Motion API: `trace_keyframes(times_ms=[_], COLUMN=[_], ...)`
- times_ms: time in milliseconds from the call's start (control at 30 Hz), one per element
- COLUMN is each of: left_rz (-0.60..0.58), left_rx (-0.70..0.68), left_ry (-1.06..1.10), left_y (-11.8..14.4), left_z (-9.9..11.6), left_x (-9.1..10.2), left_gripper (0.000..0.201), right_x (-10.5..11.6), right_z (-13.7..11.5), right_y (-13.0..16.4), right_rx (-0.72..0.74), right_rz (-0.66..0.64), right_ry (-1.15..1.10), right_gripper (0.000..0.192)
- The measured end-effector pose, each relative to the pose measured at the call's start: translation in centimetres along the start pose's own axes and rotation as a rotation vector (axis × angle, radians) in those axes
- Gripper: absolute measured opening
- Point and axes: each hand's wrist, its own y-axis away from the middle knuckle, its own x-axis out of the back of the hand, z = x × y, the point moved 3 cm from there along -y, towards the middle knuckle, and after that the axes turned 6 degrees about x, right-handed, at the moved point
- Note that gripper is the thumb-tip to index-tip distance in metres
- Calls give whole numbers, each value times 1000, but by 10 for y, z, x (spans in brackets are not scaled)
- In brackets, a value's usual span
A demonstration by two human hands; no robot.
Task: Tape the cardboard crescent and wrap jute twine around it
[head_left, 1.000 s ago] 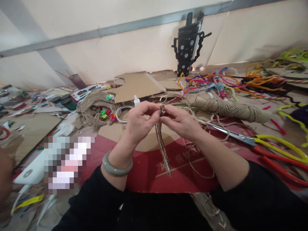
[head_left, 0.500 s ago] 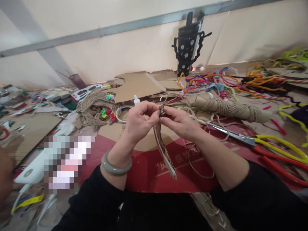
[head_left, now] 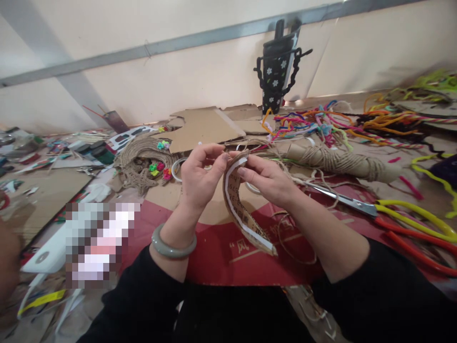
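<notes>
- Now the cardboard strip [head_left: 238, 205] shows its broad face to the camera; a moment ago it hung edge-on as a thin line below the fingertips. A white-bordered surface with printed marks is visible, curving down and to the right.
- Left hand [head_left: 198, 178]: thumb and forefinger are closed on the strip's upper end, the remaining fingers curled loosely. The pinch sits slightly higher than half a second ago.
- Right hand [head_left: 267, 178]: thumb and forefinger are pinched on the same upper end from the opposite side, directly across from the left fingertips. Grip looks firm.
- Strip position: top end between both sets of fingertips, free end hanging below and right of the right wrist, above the red cardboard sheet [head_left: 221, 257].
- Judgement: the strip has been rotated and bent, which suggests shaping or inspection of its face is under way.
- Scissors [head_left: 342, 202] lie right of the right hand, untouched. Jute twine [head_left: 141, 159] lies beyond the left fingers.
</notes>
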Motion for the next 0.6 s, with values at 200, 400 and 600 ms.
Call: trace_keyframes(times_ms=[200,400,600], left_rz=[-220,-255,-264], left_rx=[198,256,174], left_ry=[95,25,-20], left_y=[-2,-1,0], left_z=[-16,-12,-10], left_x=[-10,-11,-12], left_gripper=[35,29,21], right_x=[0,0,3], right_z=[-2,-2,-3], right_y=[1,1,0], right_rx=[-61,-77,-113], right_rz=[46,137,225], right_ry=[-34,-36,-94], right_gripper=[23,15,13])
